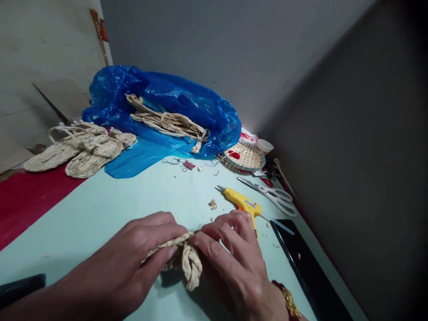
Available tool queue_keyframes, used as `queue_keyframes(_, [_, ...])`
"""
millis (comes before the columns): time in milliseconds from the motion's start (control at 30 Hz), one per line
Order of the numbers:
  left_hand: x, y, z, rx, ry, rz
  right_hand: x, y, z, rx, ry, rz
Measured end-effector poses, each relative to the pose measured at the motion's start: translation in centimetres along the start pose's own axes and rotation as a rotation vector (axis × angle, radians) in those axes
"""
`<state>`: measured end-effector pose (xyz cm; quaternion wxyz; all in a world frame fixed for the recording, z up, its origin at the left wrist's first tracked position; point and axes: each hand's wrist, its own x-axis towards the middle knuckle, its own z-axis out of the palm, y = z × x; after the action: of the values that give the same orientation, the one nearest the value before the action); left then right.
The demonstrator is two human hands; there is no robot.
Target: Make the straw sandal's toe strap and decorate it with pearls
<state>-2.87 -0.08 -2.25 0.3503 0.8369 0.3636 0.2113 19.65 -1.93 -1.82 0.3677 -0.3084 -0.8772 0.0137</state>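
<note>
A pale braided straw piece lies on the light green table top close to me. My left hand presses down on its left side with fingers closed over the braid. My right hand grips its right side, fingertips pinched on the plait. A looped end of the braid sticks out between the two hands. Most of the woven piece is hidden under my palms.
A yellow glue gun lies just beyond my right hand, white-handled scissors further right. A blue plastic bag with straw bundles sits at the back, woven straw sandals at left, a small woven basket, a black tablet at right.
</note>
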Motion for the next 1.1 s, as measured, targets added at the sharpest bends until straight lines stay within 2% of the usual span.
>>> queue_keyframes(67, [0.0,0.3,0.3,0.001,0.057,0.015,-0.1,-0.2,-0.3,-0.018,0.017,-0.008])
queue_keyframes(233, [0.2,0.8,1.0,-0.081,0.156,0.021,0.2,-0.8,-0.5,-0.035,-0.035,0.03])
queue_keyframes(367, [0.1,0.5,1.4,-0.026,0.23,0.087,0.3,-0.4,0.3,-0.046,0.219,-0.031])
queue_keyframes(400, [0.1,0.5,1.4,-0.007,0.243,0.109,0.3,-0.3,0.4,-0.03,0.228,-0.026])
queue_keyframes(500, [0.0,0.6,1.4,0.007,0.319,0.138,0.4,-0.1,0.1,0.083,0.112,0.032])
queue_keyframes(567, [0.0,0.9,1.4,-0.023,0.38,0.116,0.5,0.0,-0.3,0.133,0.136,0.058])
queue_keyframes(633, [-0.1,1.2,1.4,-0.054,0.413,0.086,0.6,0.1,-0.6,0.151,0.107,0.107])
queue_keyframes(767, [-0.2,1.5,1.4,-0.084,0.441,0.088,0.6,0.1,-0.5,0.187,0.021,0.136])
queue_keyframes(1000, [0.0,1.2,1.3,-0.099,0.394,0.089,0.2,-0.3,0.3,0.271,0.055,0.225])
queue_keyframes(1100, [0.3,1.3,1.1,-0.117,0.37,0.012,0.2,-0.1,0.5,0.293,0.02,0.282])
